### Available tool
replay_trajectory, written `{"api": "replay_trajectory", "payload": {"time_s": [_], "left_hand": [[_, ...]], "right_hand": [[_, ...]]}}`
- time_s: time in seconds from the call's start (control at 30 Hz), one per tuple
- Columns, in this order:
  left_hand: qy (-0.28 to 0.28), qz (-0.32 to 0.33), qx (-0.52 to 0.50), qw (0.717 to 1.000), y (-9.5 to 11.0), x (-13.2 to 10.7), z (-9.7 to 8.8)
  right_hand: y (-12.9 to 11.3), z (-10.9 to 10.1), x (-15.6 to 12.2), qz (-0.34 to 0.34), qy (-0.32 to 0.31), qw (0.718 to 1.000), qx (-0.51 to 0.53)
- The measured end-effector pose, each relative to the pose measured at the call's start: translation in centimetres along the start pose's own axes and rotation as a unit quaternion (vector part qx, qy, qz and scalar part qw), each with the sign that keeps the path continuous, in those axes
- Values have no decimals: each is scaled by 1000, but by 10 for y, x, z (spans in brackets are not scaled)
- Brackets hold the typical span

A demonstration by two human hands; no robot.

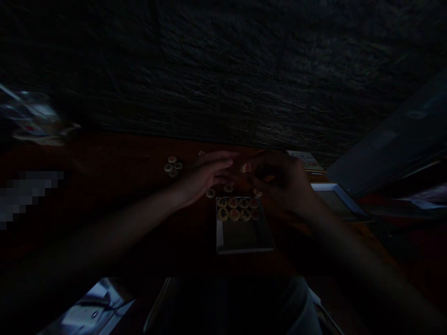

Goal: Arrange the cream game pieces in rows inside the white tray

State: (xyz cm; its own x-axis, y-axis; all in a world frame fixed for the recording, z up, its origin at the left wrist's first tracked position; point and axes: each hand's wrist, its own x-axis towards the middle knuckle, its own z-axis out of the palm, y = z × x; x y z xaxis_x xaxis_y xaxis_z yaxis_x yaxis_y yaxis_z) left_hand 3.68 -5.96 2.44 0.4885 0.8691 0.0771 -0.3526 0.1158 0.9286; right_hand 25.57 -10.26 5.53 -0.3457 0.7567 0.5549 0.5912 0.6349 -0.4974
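The scene is dark. My left hand [207,177] reaches over the table with its fingers stretched out and apart, holding nothing that I can see. Opposite it, my right hand [288,181] is curled, and its thumb and index finger seem to pinch a round Chinese chess piece [245,168] with a red character. Below the hands lies a shallow open box [219,237] with two rows of Chinese chess pieces [234,214] along its far end. Loose pieces [228,188] lie between the hands and the box, and another piece [257,192] sits beneath my right hand.
A small cluster of pieces [173,166] lies left of my left hand. The box lid or second tray [335,187] is at right, near a printed box [305,160]. A glass with a straw [38,116] stands far left. A stone wall [223,70] bounds the table's back.
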Motion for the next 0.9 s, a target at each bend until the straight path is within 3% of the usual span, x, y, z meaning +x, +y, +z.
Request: {"api": "replay_trajectory", "payload": {"time_s": [0.13,0.27,0.47,0.9], "left_hand": [[36,-2,12,999,4,1,-4],[57,-7,10,998,4,4,-7],[80,-9,16,997,6,4,-7],[82,-21,22,996,8,3,-7]], "right_hand": [[-16,-18,-8,87,-20,996,-3],[-27,-26,-29,115,-87,989,-29],[-25,-23,-55,111,-139,979,-98],[-20,-12,-63,94,-200,963,-154]]}}
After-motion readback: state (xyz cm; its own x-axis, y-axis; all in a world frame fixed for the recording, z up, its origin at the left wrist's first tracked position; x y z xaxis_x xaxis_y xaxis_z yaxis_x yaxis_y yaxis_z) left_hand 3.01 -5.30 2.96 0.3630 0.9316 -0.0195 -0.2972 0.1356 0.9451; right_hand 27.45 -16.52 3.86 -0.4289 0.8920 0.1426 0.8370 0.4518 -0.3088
